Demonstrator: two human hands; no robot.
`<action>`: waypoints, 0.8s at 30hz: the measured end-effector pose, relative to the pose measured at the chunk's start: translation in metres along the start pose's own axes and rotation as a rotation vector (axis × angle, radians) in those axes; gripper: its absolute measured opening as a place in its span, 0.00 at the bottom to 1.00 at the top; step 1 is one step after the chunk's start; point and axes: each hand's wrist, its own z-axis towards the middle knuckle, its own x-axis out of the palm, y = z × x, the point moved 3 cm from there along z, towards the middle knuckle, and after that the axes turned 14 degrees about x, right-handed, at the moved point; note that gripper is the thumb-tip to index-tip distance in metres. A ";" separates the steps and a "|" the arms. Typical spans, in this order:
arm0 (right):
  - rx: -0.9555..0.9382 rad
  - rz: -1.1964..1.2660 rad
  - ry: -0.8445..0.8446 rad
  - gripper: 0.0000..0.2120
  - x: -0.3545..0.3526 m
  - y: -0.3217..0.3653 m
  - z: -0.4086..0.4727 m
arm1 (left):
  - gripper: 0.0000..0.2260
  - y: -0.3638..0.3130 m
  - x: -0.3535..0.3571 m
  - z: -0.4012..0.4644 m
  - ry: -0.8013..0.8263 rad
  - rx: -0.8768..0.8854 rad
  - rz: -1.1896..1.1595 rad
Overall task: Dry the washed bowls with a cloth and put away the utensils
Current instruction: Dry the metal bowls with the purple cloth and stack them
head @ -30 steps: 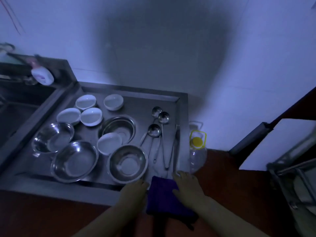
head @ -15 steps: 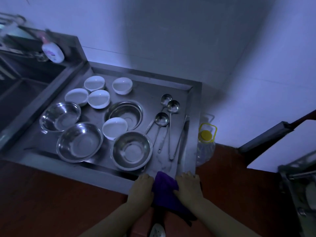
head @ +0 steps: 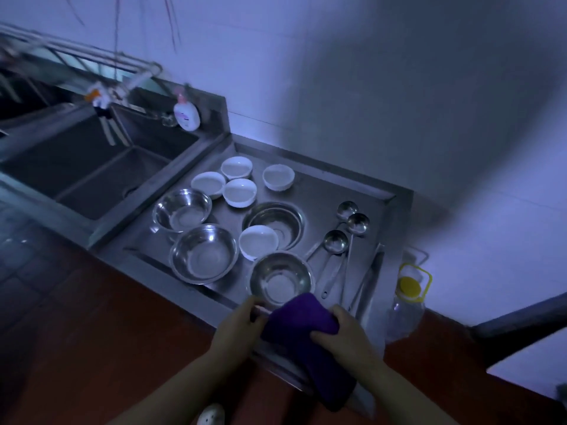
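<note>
Steel drainboard (head: pixel 310 191): purple cloth (head: pixel 299 325) is gripped by right hand (head: pixel 343 334); nearest steel bowl (head: pixel 280 279), just ahead, is pinched at rim by left hand (head: pixel 237 325).

On the draining board (head: pixel 313 191), small bowls (head: pixel 239 191) sit behind the metal bowls (head: pixel 204 254); ladles (head: pixel 336 242) lie to their right (tongs (head: pixel 366 279) further right), the sink (head: pixel 92 176) left.

I see a steel draining board (head: pixel 316 191) beside the sink (head: pixel 92 173). On it sit four steel bowls (head: pixel 204 254), five white bowls (head: pixel 239 192), three ladles (head: pixel 336 242) and tongs (head: pixel 368 277).
</note>
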 end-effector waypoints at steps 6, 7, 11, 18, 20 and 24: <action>-0.046 0.130 -0.038 0.11 0.015 0.063 -0.006 | 0.12 0.045 -0.087 0.007 -0.247 -0.127 0.040; -0.046 0.151 -0.050 0.11 0.019 0.071 -0.005 | 0.12 0.055 -0.096 0.010 -0.260 -0.146 0.039; -0.040 0.217 -0.107 0.11 0.036 0.099 0.004 | 0.13 0.096 -0.126 0.029 -0.275 -0.199 0.065; 0.038 0.230 -0.248 0.10 0.078 0.144 0.022 | 0.11 0.166 -0.171 0.080 -0.214 -0.219 0.093; 0.061 0.232 -0.305 0.11 0.093 0.161 0.027 | 0.06 0.181 -0.179 0.093 -0.178 -0.243 0.025; 0.078 0.247 -0.401 0.13 0.122 0.190 0.032 | 0.11 0.203 -0.183 0.114 -0.055 -0.270 -0.129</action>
